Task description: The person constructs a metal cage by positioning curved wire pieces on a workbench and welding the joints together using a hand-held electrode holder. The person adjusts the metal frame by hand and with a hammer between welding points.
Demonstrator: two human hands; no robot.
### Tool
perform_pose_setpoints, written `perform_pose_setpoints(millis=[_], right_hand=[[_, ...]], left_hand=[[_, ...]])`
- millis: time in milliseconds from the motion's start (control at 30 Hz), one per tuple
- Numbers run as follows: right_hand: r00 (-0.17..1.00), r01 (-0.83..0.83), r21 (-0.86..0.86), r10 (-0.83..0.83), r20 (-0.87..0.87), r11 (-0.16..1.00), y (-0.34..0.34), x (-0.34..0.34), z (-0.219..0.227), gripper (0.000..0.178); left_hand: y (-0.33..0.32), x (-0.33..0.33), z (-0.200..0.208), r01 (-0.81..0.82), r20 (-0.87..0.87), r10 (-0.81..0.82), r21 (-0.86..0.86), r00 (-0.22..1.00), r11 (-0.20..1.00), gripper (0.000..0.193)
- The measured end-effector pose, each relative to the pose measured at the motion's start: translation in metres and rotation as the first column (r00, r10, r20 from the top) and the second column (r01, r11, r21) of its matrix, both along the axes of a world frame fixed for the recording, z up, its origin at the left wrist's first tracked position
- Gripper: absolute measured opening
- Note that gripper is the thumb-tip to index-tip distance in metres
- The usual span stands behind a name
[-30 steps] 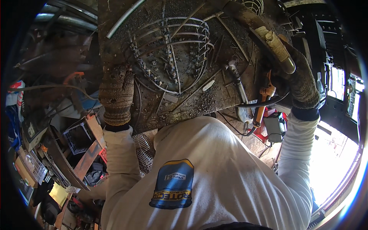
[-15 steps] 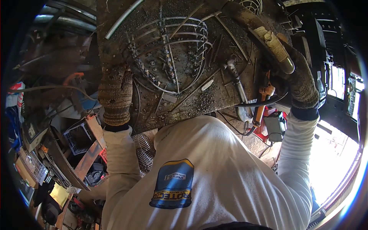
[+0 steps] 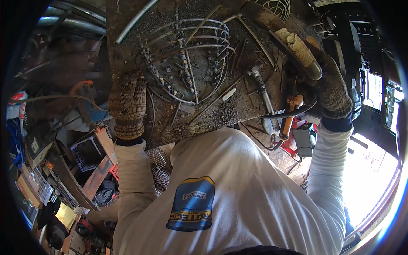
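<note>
My left hand, in a brown knitted glove, rests at the left edge of the workbench. Its fingers are curled in; what they grip, if anything, is hidden. Beside it lies a rounded cage of bent metal rods. My right hand, gloved alike, is at the bench's right side. A dark curved bar with a tape-like yellowish wrap crosses in front of it, hiding its fingers; whether the hand holds it I cannot tell. Just below that hand is an orange-handled tool with a black cable. A hammer lies to its left.
Loose rods, metal bits and grit cover the workbench. A steel tube lies at its far left. A round wire grille is at the far right. Crates and scrap crowd the floor on the left. A wire fan guard stands under the bench.
My right hand and the wrapped bar have shifted slightly to the left. A dark shape now covers part of the orange-handled tool's upper end. My left hand has stayed nearly still.
</note>
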State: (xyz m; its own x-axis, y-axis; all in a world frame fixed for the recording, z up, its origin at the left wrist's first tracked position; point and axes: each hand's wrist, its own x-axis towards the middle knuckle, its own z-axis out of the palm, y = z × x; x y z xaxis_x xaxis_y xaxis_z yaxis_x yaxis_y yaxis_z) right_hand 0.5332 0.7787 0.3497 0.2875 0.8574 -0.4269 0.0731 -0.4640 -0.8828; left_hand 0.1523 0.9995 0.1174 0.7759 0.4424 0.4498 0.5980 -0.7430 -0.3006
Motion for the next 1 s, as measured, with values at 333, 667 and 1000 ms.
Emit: perform_pose_setpoints(millis=[333,667,1000], right_hand=[[0.996,-0.013,0.014,0.012,0.084,1.0,0.0,-0.001,-0.004,0.075],[0.992,0.016,0.029,-0.02,0.126,0.999,-0.002,-0.002,-0.011,0.078],[0.989,-0.01,-0.016,0.012,0.145,1.0,-0.001,-0.003,-0.005,0.07]], left_hand=[[0.002,-0.003,-0.002,-0.1,0.086,0.125,-0.251,0.988,0.963,0.035],[-0.003,0.009,0.018,-0.087,0.13,0.124,-0.262,0.984,0.961,0.029],[-0.003,0.007,0.014,-0.045,0.095,0.072,-0.256,0.993,0.965,0.025]])
